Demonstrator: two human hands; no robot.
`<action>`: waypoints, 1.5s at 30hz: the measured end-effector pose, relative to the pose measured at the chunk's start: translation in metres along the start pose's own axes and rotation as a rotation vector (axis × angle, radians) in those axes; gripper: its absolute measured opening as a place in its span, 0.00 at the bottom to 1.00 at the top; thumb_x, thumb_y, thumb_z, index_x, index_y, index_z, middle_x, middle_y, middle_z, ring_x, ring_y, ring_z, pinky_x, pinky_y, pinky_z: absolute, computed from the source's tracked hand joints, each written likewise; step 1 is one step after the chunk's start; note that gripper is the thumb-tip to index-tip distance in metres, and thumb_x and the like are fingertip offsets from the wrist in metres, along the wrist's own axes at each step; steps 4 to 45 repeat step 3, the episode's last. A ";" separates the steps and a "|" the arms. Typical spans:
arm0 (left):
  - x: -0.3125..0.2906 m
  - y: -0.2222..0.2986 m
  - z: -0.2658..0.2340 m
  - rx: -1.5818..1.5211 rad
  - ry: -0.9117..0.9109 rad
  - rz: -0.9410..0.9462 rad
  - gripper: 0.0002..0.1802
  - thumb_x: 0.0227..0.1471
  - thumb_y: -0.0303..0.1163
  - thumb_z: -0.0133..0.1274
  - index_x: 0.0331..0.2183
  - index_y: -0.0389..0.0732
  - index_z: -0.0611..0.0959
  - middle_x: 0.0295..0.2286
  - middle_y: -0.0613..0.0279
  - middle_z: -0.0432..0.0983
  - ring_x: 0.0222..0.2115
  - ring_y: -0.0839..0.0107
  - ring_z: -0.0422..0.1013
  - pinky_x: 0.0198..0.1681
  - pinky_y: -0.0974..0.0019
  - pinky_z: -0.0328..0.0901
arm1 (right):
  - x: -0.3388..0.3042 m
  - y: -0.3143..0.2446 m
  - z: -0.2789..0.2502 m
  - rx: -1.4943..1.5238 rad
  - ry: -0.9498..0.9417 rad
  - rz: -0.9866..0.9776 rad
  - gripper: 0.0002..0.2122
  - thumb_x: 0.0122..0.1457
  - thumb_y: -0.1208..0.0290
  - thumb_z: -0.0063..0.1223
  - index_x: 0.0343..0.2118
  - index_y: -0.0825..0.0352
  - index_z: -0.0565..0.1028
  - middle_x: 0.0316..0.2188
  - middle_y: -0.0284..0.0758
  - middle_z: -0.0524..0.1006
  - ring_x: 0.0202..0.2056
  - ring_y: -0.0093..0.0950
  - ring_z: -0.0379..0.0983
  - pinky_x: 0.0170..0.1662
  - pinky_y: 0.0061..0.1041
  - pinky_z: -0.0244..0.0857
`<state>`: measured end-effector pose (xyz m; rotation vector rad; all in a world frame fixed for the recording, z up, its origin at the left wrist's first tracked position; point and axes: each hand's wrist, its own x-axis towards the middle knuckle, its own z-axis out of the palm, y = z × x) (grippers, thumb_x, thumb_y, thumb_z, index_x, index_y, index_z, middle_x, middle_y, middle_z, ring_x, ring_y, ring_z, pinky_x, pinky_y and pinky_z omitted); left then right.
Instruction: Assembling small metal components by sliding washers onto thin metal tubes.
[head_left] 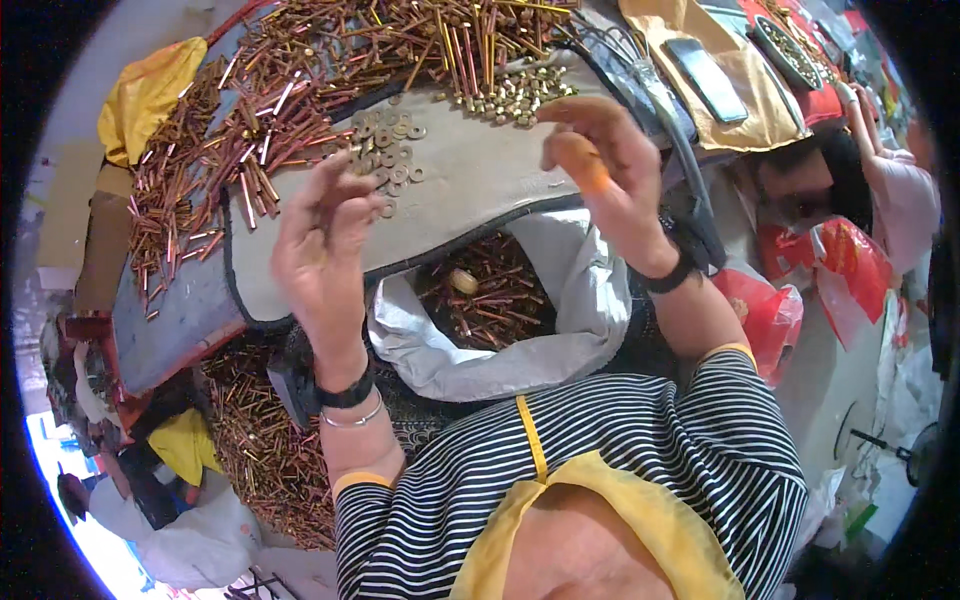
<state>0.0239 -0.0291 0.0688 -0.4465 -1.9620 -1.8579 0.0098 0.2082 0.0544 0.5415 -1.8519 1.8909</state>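
My left hand (325,240) is over the left part of the grey padded mat (480,185), its bent fingers apart beside a cluster of flat metal washers (398,174). I can make out nothing in it. Across the mat, my right hand (615,180) hovers near a pile of small brass-coloured nuts (510,97). An orange cover wraps one of its digits, and its index finger and thumb stand apart with no object visible between them. Long coppery bolts (300,115) lie heaped beyond and to the left of the mat. Fingers partly hide the washers.
Below the mat's near edge, an open white sack (430,355) holds bolts (495,290). More bolts (265,450) are piled at lower left. A phone (705,80) lies on brown paper at far right. Red plastic bags (825,260) and another person's arm (866,125) are at right.
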 end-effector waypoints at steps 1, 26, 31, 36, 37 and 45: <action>-0.002 0.023 -0.001 -0.073 0.069 -0.015 0.20 0.51 0.26 0.52 0.47 0.35 0.73 0.32 0.58 0.75 0.28 0.72 0.70 0.37 0.69 0.65 | -0.001 -0.021 -0.002 0.111 0.011 -0.018 0.13 0.57 0.74 0.52 0.44 0.71 0.69 0.27 0.26 0.71 0.28 0.14 0.66 0.31 0.12 0.62; -0.011 0.070 0.000 -0.167 0.164 0.219 0.17 0.50 0.30 0.51 0.43 0.35 0.73 0.29 0.63 0.70 0.27 0.76 0.65 0.30 0.74 0.62 | -0.006 -0.066 -0.012 -0.017 0.099 -0.309 0.12 0.60 0.73 0.46 0.46 0.70 0.69 0.28 0.28 0.71 0.29 0.14 0.67 0.30 0.11 0.61; -0.011 0.070 0.000 -0.167 0.164 0.219 0.17 0.50 0.30 0.51 0.43 0.35 0.73 0.29 0.63 0.70 0.27 0.76 0.65 0.30 0.74 0.62 | -0.006 -0.066 -0.012 -0.017 0.099 -0.309 0.12 0.60 0.73 0.46 0.46 0.70 0.69 0.28 0.28 0.71 0.29 0.14 0.67 0.30 0.11 0.61; -0.011 0.070 0.000 -0.167 0.164 0.219 0.17 0.50 0.30 0.51 0.43 0.35 0.73 0.29 0.63 0.70 0.27 0.76 0.65 0.30 0.74 0.62 | -0.006 -0.066 -0.012 -0.017 0.099 -0.309 0.12 0.60 0.73 0.46 0.46 0.70 0.69 0.28 0.28 0.71 0.29 0.14 0.67 0.30 0.11 0.61; -0.011 0.070 0.000 -0.167 0.164 0.219 0.17 0.50 0.30 0.51 0.43 0.35 0.73 0.29 0.63 0.70 0.27 0.76 0.65 0.30 0.74 0.62 | -0.006 -0.066 -0.012 -0.017 0.099 -0.309 0.12 0.60 0.73 0.46 0.46 0.70 0.69 0.28 0.28 0.71 0.29 0.14 0.67 0.30 0.11 0.61; -0.011 0.070 0.000 -0.167 0.164 0.219 0.17 0.50 0.30 0.51 0.43 0.35 0.73 0.29 0.63 0.70 0.27 0.76 0.65 0.30 0.74 0.62 | -0.006 -0.066 -0.012 -0.017 0.099 -0.309 0.12 0.60 0.73 0.46 0.46 0.70 0.69 0.28 0.28 0.71 0.29 0.14 0.67 0.30 0.11 0.61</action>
